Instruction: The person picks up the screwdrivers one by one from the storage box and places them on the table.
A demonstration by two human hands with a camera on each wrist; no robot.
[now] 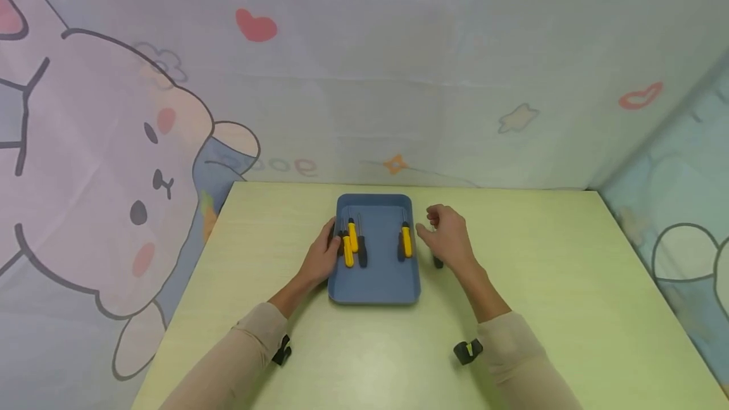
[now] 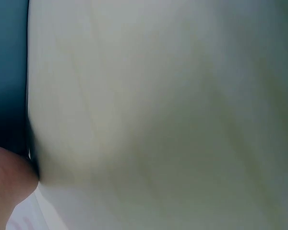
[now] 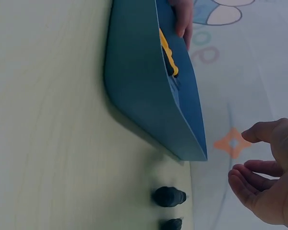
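Left hand (image 1: 320, 259) grips blue tray (image 1: 373, 286) by its left side; right hand (image 1: 450, 238) hovers just off the right side, holding nothing.
Left thumb over the rim, pinching the wall; the other fingers mostly hidden. Right fingers loosely bent, thumb apart from them. Tray sits flat on pale table (image 1: 541, 271), screwdrivers inside in two groups: yellow-handled ones (image 1: 348, 253) and black ones near the left wall, a yellow one (image 1: 407, 242) beside a black one near the right. Two black handles (image 3: 168, 196) on the table past the tray, right wrist view.
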